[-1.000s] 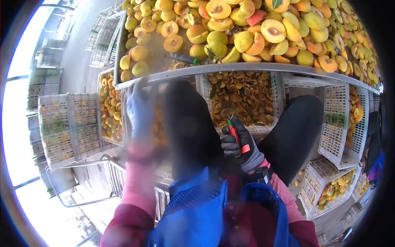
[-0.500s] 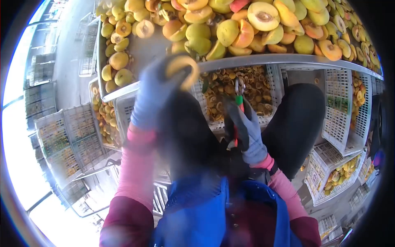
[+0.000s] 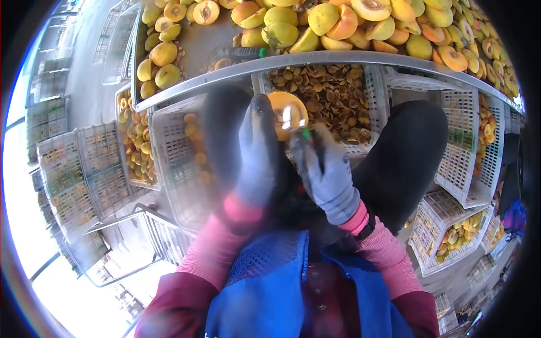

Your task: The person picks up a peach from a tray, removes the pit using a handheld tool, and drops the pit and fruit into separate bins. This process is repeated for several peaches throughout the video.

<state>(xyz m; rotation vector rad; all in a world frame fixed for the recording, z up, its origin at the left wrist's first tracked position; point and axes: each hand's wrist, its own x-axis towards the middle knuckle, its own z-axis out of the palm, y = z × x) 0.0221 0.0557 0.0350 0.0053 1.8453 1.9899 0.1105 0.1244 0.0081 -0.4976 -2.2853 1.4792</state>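
Observation:
My left hand (image 3: 258, 149), in a grey-blue glove with dark fingers, is closed around a yellow peach half (image 3: 279, 104). The cut face is turned up and toward the other hand. My right hand (image 3: 329, 177), gloved alike, grips a pitting tool (image 3: 306, 134) with a green collar. Its shiny metal loop lies over the middle of the cut face; glare and blur hide how deep it sits. Most of the tool's handle is hidden in my fingers. Below both hands, between my knees, a crate (image 3: 378, 107) holds many brown scooped-out pit pieces (image 3: 332, 98).
A metal-edged table (image 3: 338, 58) piled with halved peaches (image 3: 324, 19) runs across in front. White crates of peaches stand at the left (image 3: 169, 146) and right (image 3: 455, 149), another lower right (image 3: 422, 248). Crates are stacked (image 3: 84, 174) at far left.
My left hand has come down from the table edge to the right with the peach half. My right hand has raised the tool's loop to the fruit. The view has shifted slightly.

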